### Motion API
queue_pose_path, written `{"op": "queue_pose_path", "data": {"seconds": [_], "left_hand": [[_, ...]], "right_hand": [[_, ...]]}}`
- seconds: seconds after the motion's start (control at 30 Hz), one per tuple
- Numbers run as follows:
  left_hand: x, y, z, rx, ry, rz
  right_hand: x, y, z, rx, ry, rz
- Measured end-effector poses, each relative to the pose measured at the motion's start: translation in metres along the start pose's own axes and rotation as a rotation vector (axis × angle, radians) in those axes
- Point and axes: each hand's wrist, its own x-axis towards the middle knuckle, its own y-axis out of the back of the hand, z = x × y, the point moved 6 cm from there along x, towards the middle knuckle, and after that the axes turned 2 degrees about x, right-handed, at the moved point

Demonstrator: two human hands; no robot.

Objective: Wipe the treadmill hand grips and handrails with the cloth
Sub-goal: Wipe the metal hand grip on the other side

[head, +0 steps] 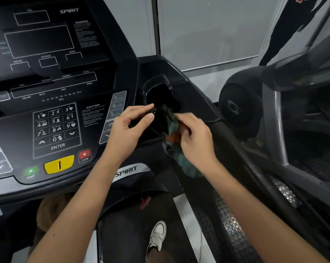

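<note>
the cloth [174,128], teal with an orange patch, is bunched between both hands just below the cup holder [160,92] at the right end of the console [56,130], and its loose tail hangs down under the right wrist. the right hand [196,141] grips the cloth with curled fingers. the left hand [126,130] pinches, thumb against forefinger, a dark thing [160,120] lying against the cloth; whether that is a fold of the cloth or something separate cannot be told. the right handrail [234,147] starts just beside the right hand and its long axis runs away from the console, down and to the right, back toward the person. so the right hand is the nearer one, and the next wipe probably calls for sliding the cloth along that line. counted: two hands, one cloth, one handrail in plain view, one cup holder; no separate hand grip is clearly seen.
</note>
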Motion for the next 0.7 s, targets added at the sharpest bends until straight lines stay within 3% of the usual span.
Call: {"op": "queue_pose_path", "data": {"seconds": [0.13,0.23,0.43,0.57,0.63,0.7], "left_hand": [[0.001,-0.001,0.001,-0.010,0.005,-0.009],[0.002,0.000,0.000,-0.008,0.000,-0.026],[0.003,0.000,-0.003,-0.017,0.000,-0.029],[0.004,-0.002,-0.003,-0.032,0.003,-0.031],[0.003,-0.003,-0.003,-0.032,-0.004,-0.027],[0.002,-0.003,-0.003,-0.040,0.001,-0.023]], "right_hand": [[0.047,-0.018,0.007,0.266,-0.131,-0.369],[0.040,-0.010,0.034,0.278,-0.206,-0.526],[0.016,0.012,0.057,0.260,-0.286,-0.435],[0.038,0.001,0.007,0.320,-0.148,-0.307],[0.048,-0.011,-0.002,0.365,-0.190,-0.370],[0.048,-0.020,0.008,0.477,-0.345,-0.473]]}}
